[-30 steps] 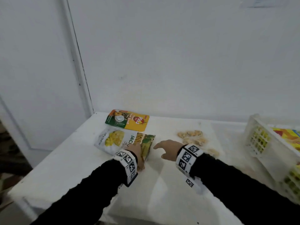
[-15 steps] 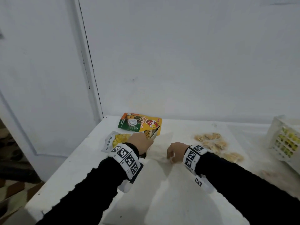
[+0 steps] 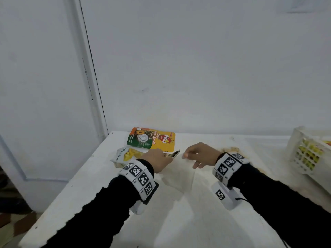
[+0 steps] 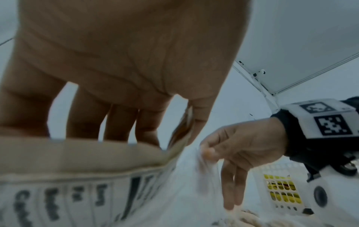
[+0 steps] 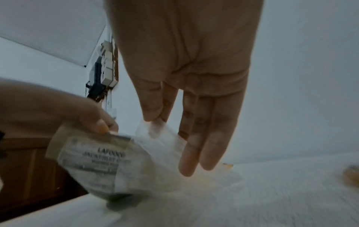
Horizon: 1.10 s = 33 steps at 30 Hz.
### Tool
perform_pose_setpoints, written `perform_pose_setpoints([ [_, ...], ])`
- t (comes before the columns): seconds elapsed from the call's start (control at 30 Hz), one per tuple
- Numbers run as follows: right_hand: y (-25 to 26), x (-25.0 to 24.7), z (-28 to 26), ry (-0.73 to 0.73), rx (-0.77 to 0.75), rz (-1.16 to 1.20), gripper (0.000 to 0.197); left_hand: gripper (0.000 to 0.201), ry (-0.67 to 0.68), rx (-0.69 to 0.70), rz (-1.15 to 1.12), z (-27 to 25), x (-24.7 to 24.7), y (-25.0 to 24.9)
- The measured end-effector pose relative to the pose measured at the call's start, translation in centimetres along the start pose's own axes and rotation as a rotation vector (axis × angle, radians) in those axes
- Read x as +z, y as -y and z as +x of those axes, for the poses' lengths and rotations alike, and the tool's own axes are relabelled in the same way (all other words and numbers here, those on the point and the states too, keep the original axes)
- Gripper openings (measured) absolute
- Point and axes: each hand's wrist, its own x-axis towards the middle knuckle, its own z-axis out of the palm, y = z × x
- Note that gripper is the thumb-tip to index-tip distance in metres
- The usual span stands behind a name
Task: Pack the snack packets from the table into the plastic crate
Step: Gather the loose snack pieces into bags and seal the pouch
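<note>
A white jackfruit snack packet [image 3: 128,154] lies at the table's far left. My left hand [image 3: 167,156] grips its near-right edge and tilts it up; its printed back [image 5: 97,161] shows in the right wrist view. Just to the right, my right hand [image 3: 186,155] pinches a thin clear plastic sheet [image 5: 157,130] between thumb and forefinger, with the other fingers hanging straight. An orange-and-yellow packet [image 3: 152,139] lies flat behind them by the wall. The white plastic crate [image 3: 304,154] stands at the far right with yellow packets inside.
Pale crumbly snack pieces [image 3: 231,149] lie behind my right wrist. The white table [image 3: 179,221] ends at a wall behind and drops off at its left edge beside a door. Clear wrinkled plastic [image 3: 179,178] lies on the table between my hands.
My left hand has closed on the jackfruit packet and tipped its edge up. My right hand rose from the table and now pinches the clear sheet. The view shifted left.
</note>
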Motion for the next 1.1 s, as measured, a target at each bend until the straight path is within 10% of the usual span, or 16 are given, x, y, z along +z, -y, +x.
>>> perform_pose_setpoints([
  [0.43, 0.7, -6.0, -4.6, -0.454, -0.119, -0.232, 0.021, 0.048, 0.381, 0.158, 0.295, -0.5, 3.7, -1.2],
  [0.63, -0.1, -5.4, -5.8, -0.512, -0.028, 0.079, 0.012, 0.052, 0.409, 0.220, 0.560, -0.1, 4.2, -0.5],
  [0.83, -0.2, -4.2, -6.6, -0.519, 0.028, 0.450, 0.019, 0.035, -0.062, 0.332, -0.020, -0.9, 2.6, -2.6],
  [0.93, 0.1, -3.5, -7.1, -0.501, 0.022, 0.505, 0.027, 0.031, -0.120, 0.407, -0.450, -1.6, 3.1, -4.3],
  [1.1, 0.5, -2.9, -7.8, -0.489, -0.011, 0.582, 0.041, 0.021, -0.136, 0.452, -0.517, -1.7, 4.4, -6.1],
])
